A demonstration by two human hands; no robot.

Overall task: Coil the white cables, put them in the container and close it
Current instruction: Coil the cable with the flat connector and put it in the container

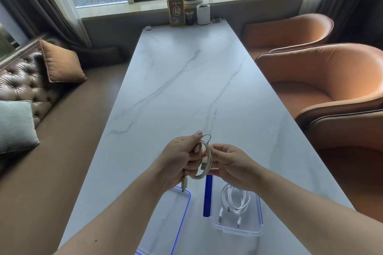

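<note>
My left hand (179, 157) and my right hand (230, 163) both grip a white cable (207, 153) wound into a small loop, held above the table. One plug end hangs below my left hand and a USB plug shows between the hands. A clear container (236, 232) with blue clips stands near the table's front edge, under my right forearm. Inside it lies another coiled white cable (236, 198). The container's clear lid (182, 209) with a blue rim lies flat to the left of it, partly under my left forearm.
The white marble table (186, 80) stretches toward a window. At its far end stand a sign marked A2 (176, 13), a white cup (203, 14) and small plants. Two orange armchairs (323, 80) line the right side, a brown sofa with cushions (24, 80) the left.
</note>
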